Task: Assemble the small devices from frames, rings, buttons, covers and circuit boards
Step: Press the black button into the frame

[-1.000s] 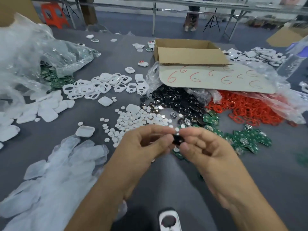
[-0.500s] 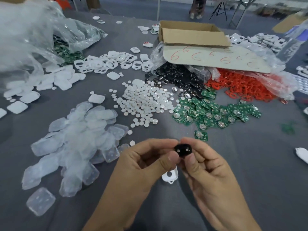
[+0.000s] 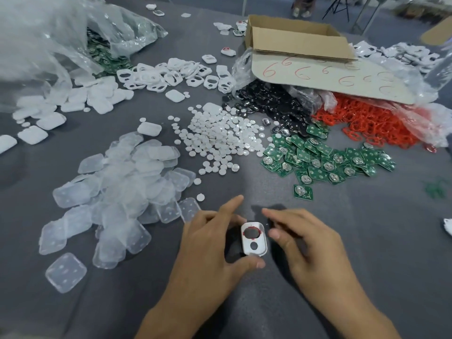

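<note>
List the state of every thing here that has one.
white frame, red ring seated, both holes empty.
left hand, holds the frame, index finger straight.
right hand, relaxed beside the frame, holding nothing visible.
cardboard box, open, flaps out.
plastic bag, open, circuit boards spilling out.

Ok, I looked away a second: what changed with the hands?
Both hands dropped from pinching the black button to the table. The left hand now holds the white frame; the right hand hovers beside it, button out of sight. Piles unmoved.
</note>
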Tool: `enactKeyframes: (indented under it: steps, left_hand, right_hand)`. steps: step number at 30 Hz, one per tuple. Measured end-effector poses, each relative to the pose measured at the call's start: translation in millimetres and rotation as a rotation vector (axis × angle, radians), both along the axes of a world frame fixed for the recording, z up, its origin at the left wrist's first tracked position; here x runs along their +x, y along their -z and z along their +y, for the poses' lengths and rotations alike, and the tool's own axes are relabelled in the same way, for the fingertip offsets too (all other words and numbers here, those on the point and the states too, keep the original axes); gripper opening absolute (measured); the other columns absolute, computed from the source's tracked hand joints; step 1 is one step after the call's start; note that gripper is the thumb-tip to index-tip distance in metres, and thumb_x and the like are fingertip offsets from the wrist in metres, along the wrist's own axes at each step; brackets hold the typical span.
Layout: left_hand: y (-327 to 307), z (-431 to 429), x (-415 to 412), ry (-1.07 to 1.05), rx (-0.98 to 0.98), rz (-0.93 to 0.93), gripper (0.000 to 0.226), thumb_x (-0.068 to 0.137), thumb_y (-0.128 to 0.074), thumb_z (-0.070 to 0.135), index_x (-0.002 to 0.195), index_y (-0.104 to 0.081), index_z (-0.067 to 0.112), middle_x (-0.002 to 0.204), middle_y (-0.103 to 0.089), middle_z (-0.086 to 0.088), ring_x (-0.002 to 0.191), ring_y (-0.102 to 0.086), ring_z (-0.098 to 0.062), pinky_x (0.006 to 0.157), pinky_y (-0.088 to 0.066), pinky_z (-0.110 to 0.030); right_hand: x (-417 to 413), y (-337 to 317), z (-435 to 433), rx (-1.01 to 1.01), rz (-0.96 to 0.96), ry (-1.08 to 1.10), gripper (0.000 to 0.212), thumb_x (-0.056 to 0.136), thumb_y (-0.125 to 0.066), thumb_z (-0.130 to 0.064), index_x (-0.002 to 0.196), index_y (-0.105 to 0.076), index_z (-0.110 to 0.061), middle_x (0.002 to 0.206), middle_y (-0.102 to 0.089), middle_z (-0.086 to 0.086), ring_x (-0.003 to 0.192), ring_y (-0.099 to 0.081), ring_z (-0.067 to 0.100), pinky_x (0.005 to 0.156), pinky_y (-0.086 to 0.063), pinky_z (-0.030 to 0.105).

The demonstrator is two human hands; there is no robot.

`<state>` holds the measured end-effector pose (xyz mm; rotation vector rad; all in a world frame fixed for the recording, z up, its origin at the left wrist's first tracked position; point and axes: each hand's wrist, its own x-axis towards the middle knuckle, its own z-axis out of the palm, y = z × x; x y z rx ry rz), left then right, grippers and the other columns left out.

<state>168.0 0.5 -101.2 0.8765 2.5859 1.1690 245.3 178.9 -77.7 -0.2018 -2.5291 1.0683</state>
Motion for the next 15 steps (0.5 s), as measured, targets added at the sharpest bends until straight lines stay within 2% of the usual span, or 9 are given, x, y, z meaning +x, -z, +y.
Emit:
enactKeyframes:
  steps: [2, 4, 7, 11, 13, 15]
  left_hand:
    - [1.6, 0.1, -0.1, -0.019, 0.015, 0.013, 0.101, 0.06, -0.072, 0.072, 0.149, -0.028, 0.056, 0.123, -0.05, 0.044, 0.124, -0.034, 0.01, 0.102, -0.031, -0.017]
    - [2.9, 0.3, -0.2, -0.027, 0.008, 0.03, 0.1, 0.059, -0.073, 0.071, 0.148, -0.03, 0.055, 0.122, -0.049, 0.045, 0.123, -0.034, 0.012, 0.103, -0.026, -0.011]
    - [4.2, 1.0, -1.0, -0.032, 0.0, 0.052, 0.098, 0.059, -0.074, 0.071, 0.146, -0.034, 0.052, 0.122, -0.05, 0.045, 0.122, -0.036, 0.012, 0.104, -0.018, -0.004]
    - [7.2, 1.4, -1.6, -0.041, 0.003, 0.072, 0.095, 0.059, -0.074, 0.072, 0.145, -0.039, 0.051, 0.117, -0.058, 0.041, 0.122, -0.043, 0.005, 0.105, -0.018, -0.005]
    - [8.1, 2.0, -2.1, -0.056, 0.01, 0.068, 0.094, 0.058, -0.073, 0.073, 0.143, -0.039, 0.053, 0.117, -0.057, 0.043, 0.122, -0.042, 0.007, 0.105, -0.018, -0.006]
    - [9.6, 1.9, -2.5, -0.055, 0.004, 0.072, 0.092, 0.058, -0.074, 0.073, 0.142, -0.04, 0.053, 0.117, -0.057, 0.043, 0.121, -0.043, 0.005, 0.106, -0.024, -0.012]
  right_hand:
    - [-4.8, 2.5, -0.6, 0.143, -0.048, -0.073, 0.032, 0.09, -0.072, -0.01, 0.117, -0.071, -0.025, 0.101, -0.066, -0.016, 0.094, -0.063, -0.004, 0.084, -0.045, 0.008]
    - [-9.5, 2.7, -0.1, 0.244, -0.07, -0.14, 0.018, 0.094, -0.067, -0.02, 0.11, -0.068, -0.027, 0.101, -0.064, -0.014, 0.091, -0.062, 0.002, 0.081, -0.049, 0.017]
    - [-13.7, 4.2, -0.7, 0.319, -0.068, -0.196, 0.013, 0.096, -0.061, -0.026, 0.104, -0.072, -0.024, 0.099, -0.061, -0.012, 0.089, -0.061, 0.007, 0.079, -0.05, 0.022]
    - [-20.9, 1.0, -0.8, 0.177, -0.081, -0.185, 0.012, 0.086, -0.076, -0.015, 0.094, -0.081, -0.022, 0.095, -0.063, -0.009, 0.084, -0.063, 0.004, 0.076, -0.046, 0.01]
    - [-27.6, -6.4, 2.9, 0.084, -0.171, -0.166, 0.019, 0.078, -0.085, -0.011, 0.085, -0.082, -0.029, 0.091, -0.064, -0.012, 0.083, -0.064, 0.003, 0.072, -0.042, 0.005]
    - [-34.4, -13.4, 6.1, -0.002, -0.303, -0.151, 0.024, 0.073, -0.089, -0.013, 0.078, -0.081, -0.035, 0.087, -0.064, -0.015, 0.083, -0.065, 0.004, 0.071, -0.044, 0.009]
